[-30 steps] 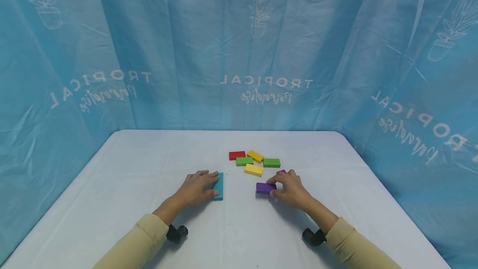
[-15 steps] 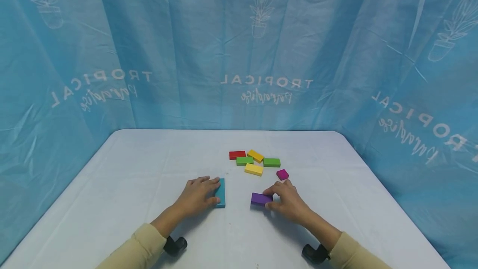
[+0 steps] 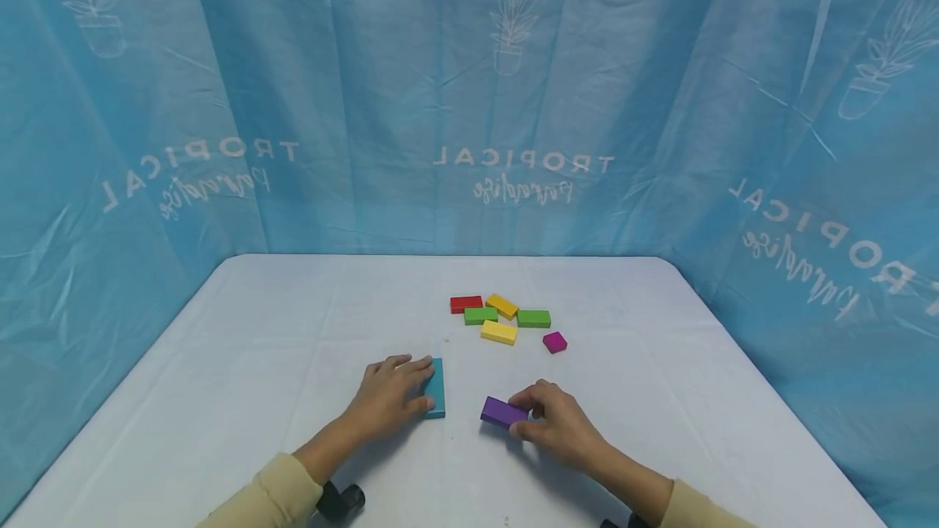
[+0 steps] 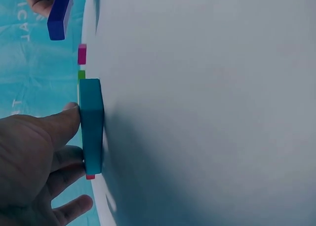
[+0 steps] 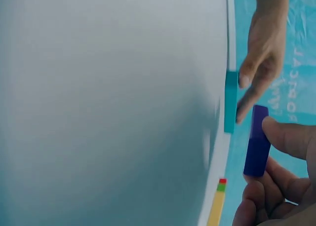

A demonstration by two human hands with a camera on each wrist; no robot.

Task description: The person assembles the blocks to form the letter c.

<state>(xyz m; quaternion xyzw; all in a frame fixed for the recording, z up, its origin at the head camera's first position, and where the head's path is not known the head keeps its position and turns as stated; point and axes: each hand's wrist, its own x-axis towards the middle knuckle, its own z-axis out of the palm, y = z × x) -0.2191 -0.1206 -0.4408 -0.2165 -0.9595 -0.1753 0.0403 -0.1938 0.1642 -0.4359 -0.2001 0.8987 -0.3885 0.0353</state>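
left hand (image 3: 392, 398): not gripping, thumb and fingertips resting on top of the teal block (image 3: 438, 389), which lies flat on the surface (image 3: 315, 316). right hand (image 3: 553, 424): thumb and fingers pinching one end of the purple block (image 3: 499, 411), tilted and off the surface, right of teal, not touching it. magenta block (image 3: 554, 342) sits alone behind the right hand.

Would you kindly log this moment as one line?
left hand: touches teal block | right hand: pinches purple block above table | magenta block: untouched
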